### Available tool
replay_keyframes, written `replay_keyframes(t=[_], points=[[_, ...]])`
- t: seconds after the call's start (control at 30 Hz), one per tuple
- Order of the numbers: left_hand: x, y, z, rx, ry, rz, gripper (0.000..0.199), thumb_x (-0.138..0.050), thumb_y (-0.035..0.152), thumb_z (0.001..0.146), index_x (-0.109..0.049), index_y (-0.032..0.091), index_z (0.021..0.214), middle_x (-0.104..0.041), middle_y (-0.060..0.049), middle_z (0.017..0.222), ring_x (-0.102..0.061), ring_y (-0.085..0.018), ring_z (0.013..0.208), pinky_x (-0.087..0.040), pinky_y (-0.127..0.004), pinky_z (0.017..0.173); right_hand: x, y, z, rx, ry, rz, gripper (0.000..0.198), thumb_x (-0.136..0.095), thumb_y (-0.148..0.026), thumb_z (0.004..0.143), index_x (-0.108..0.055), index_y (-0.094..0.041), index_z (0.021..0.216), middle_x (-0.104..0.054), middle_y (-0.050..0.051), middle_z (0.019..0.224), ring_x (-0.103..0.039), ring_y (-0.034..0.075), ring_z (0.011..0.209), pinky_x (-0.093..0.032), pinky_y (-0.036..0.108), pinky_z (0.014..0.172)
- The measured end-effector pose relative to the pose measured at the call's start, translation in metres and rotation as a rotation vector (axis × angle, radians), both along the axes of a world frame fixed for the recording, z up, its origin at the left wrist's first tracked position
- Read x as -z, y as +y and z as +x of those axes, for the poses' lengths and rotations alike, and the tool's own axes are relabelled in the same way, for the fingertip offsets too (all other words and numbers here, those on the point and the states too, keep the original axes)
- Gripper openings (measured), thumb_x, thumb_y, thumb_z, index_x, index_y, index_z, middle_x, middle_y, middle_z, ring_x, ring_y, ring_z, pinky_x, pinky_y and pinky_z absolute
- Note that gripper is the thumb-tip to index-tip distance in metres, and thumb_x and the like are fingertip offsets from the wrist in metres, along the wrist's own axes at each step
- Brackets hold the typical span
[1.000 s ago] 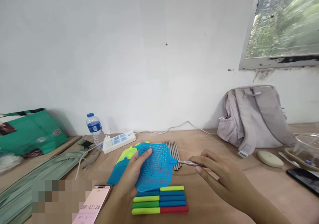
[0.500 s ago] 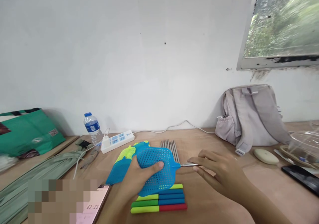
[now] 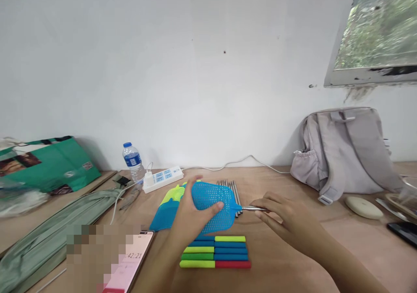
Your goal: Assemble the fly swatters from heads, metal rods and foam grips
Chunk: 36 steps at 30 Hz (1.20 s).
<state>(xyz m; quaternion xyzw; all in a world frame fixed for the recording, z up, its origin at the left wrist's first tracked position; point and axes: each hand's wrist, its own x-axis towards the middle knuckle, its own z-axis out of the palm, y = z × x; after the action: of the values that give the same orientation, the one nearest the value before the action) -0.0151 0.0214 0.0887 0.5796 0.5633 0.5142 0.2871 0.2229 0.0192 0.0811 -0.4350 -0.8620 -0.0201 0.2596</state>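
The left hand (image 3: 193, 212) clasps a blue mesh swatter head (image 3: 216, 197) at lower centre, thumb across its face; the right hand (image 3: 284, 212) pinches the metal rod (image 3: 251, 208) at its right end. Coloured tubes (image 3: 230, 251) lie below on the wooden table (image 3: 276, 271). Left of centre stands a bottle (image 3: 132, 159), fill level unclear; a green bag (image 3: 76, 164) sits far left, a backpack (image 3: 347, 151) right, against the white wall (image 3: 208, 88).

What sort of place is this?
Probably an improvised indoor workspace, though I can't tell whether it's a home or a workshop. The clues: a blue mesh paddle in hand, coloured tube-shaped pieces laid in tidy rows, and a backpack on the same wooden table.
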Motion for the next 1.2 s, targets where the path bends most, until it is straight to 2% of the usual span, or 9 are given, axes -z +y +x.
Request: replay_keyframes(t=[0.1,0.2,0.3,0.4,0.5,0.6,0.77,0.9,1.2], points=[[0.001,0.002,-0.003,-0.201,0.485,0.355,0.060,-0.063,0.027,0.071,-0.037,0.022,0.125,-0.043,-0.010,0.128,-0.034,-0.030,0.124,-0.032,-0.049,0.099,0.010,0.005,-0.005,-0.004,0.068,-0.115,0.024,-0.038,-0.027,0.087,-0.054,-0.026,0.106,-0.063,0.004,0.096,-0.061,0.016,0.078,-0.046,0.028,0.065],[0.010,-0.003,0.007,0.012,0.900,0.568,0.039,-0.047,0.019,0.082,-0.043,0.021,0.122,-0.044,-0.009,0.128,-0.024,-0.028,0.129,-0.024,-0.046,0.104,0.020,0.006,-0.017,-0.046,0.157,-0.198,0.023,-0.037,-0.023,0.087,-0.051,-0.022,0.105,-0.062,0.006,0.101,-0.061,0.018,0.084,-0.048,0.031,0.070],[0.024,-0.010,0.025,0.304,1.136,0.559,0.038,-0.039,0.013,0.084,-0.041,0.016,0.122,-0.055,-0.011,0.115,-0.041,-0.025,0.118,-0.031,-0.042,0.099,0.027,0.003,-0.029,-0.137,0.273,-0.292,0.019,-0.037,-0.018,0.086,-0.049,-0.020,0.101,-0.062,0.007,0.098,-0.060,0.017,0.089,-0.048,0.031,0.075],[0.030,-0.011,0.030,0.339,1.250,0.431,0.034,-0.039,0.012,0.085,-0.044,0.015,0.118,-0.061,-0.010,0.097,-0.056,-0.023,0.094,-0.041,-0.038,0.083,0.030,0.000,-0.035,-0.235,0.333,-0.378,0.015,-0.038,-0.019,0.086,-0.048,-0.021,0.098,-0.062,0.006,0.096,-0.059,0.015,0.088,-0.049,0.028,0.074],[0.017,-0.004,0.011,0.333,1.365,0.329,0.024,-0.036,0.010,0.086,-0.054,0.018,0.100,-0.060,-0.007,0.093,-0.055,-0.023,0.088,-0.041,-0.037,0.077,0.028,0.002,-0.030,-0.212,0.380,-0.233,0.016,-0.040,-0.019,0.085,-0.047,-0.020,0.100,-0.058,0.008,0.102,-0.056,0.016,0.096,-0.047,0.030,0.079],[-0.002,0.006,-0.022,0.195,1.405,0.205,0.027,-0.030,0.017,0.089,-0.055,0.017,0.100,-0.060,-0.009,0.093,-0.055,-0.025,0.086,-0.040,-0.038,0.075,0.024,0.005,-0.020,-0.116,0.317,-0.120,0.015,-0.044,-0.019,0.082,-0.050,-0.019,0.096,-0.059,0.008,0.096,-0.055,0.017,0.092,-0.045,0.032,0.080],[-0.014,0.016,-0.060,0.054,1.342,0.133,0.033,-0.024,0.022,0.091,-0.054,0.015,0.104,-0.060,-0.010,0.099,-0.054,-0.024,0.092,-0.038,-0.037,0.078,0.028,0.005,-0.019,-0.360,-0.115,-0.447,0.021,-0.048,-0.007,0.070,-0.062,-0.019,0.080,-0.064,0.000,0.075,-0.055,0.011,0.063,-0.041,0.021,0.056],[-0.010,0.017,-0.064,0.112,1.224,0.118,0.035,-0.022,0.029,0.092,-0.055,0.019,0.100,-0.061,-0.007,0.098,-0.054,-0.021,0.093,-0.038,-0.034,0.080,0.046,0.009,-0.027,-0.349,-0.240,-0.529,0.028,-0.046,-0.001,0.060,-0.065,-0.017,0.071,-0.066,0.000,0.071,-0.054,0.010,0.058,-0.035,0.019,0.050],[-0.008,0.013,-0.053,0.243,1.133,0.041,0.033,-0.026,0.030,0.089,-0.057,0.020,0.087,-0.060,-0.005,0.084,-0.056,-0.020,0.082,-0.039,-0.031,0.073,0.067,0.020,-0.024,-0.279,-0.161,-0.566,0.033,-0.046,-0.002,0.057,-0.067,-0.016,0.077,-0.063,0.001,0.070,-0.053,0.011,0.058,-0.035,0.018,0.049]])
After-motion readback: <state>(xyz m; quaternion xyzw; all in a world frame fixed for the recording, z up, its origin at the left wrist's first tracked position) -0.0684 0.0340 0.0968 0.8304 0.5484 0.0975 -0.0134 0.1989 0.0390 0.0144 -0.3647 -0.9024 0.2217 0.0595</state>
